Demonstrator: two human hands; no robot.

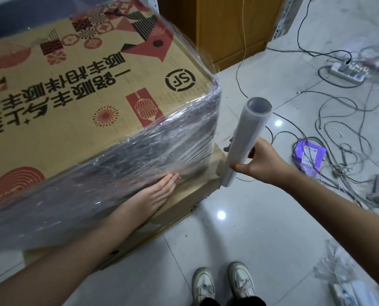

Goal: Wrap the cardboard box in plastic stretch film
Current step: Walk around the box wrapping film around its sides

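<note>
A large printed cardboard box (78,89) fills the left of the view, standing on the tiled floor. Clear stretch film (140,155) covers its near side and wraps round the right corner. My left hand (160,193) lies flat with straight fingers against the film low on the near side. My right hand (259,160) grips the film roll (243,142), which stands nearly upright just off the box's right corner. A film sheet runs from the roll to the box corner.
Tangled cables (338,120) and a power strip (347,71) cover the floor to the right. A purple packet (309,156) lies among them. A wooden cabinet (232,25) stands behind the box. My shoes (224,283) are at the bottom.
</note>
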